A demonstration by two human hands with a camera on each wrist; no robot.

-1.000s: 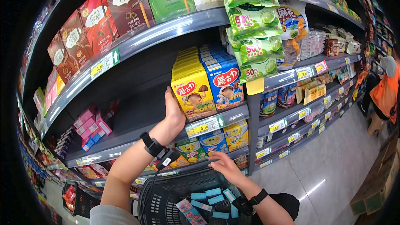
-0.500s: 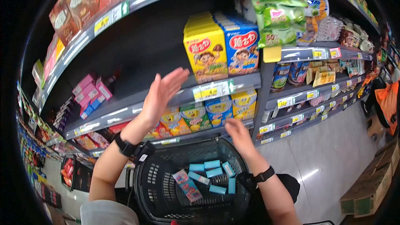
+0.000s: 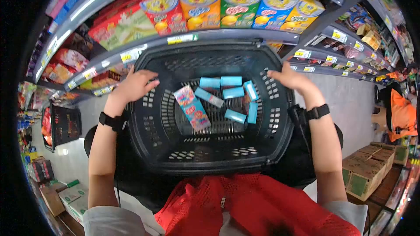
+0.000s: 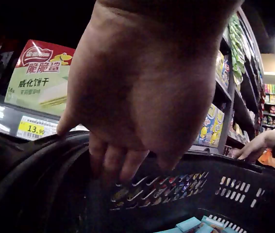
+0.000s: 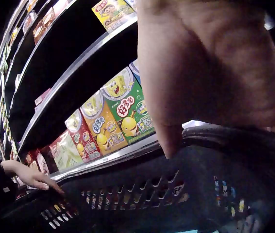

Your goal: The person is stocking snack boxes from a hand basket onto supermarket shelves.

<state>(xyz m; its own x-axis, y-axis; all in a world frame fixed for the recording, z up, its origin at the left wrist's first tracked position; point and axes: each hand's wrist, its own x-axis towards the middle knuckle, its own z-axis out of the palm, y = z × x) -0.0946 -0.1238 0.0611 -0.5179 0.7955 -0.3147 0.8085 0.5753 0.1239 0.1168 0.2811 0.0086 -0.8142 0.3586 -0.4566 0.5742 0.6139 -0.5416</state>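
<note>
A black shopping basket [image 3: 210, 166] stands in front of my body, between dark-clothed legs. Inside lie several small light-blue boxes [image 3: 233, 92] and a longer pink-and-blue patterned box [image 3: 191, 108]. Over the left rim reaches my left hand [image 3: 136, 83], its loosely bent fingers pointing down inside the wall in the left wrist view. At the right rim is my right hand [image 3: 295, 78], its thumb lying inward over the edge; its other fingers are partly hidden. Neither hand holds a box.
Close beyond the basket runs a shelf with SpongeBob snack boxes [image 3: 242, 6] and green-and-red wafer boxes [image 3: 124, 28]. Another dark basket [image 3: 65, 124] stands on the floor at left. Cardboard cartons [image 3: 365, 170] sit at right, below a person in orange [image 3: 400, 113].
My left hand has come away from the yellow mushroom-snack box, down to the basket's left rim. My right hand has moved to the right rim. The head view has tilted down.
</note>
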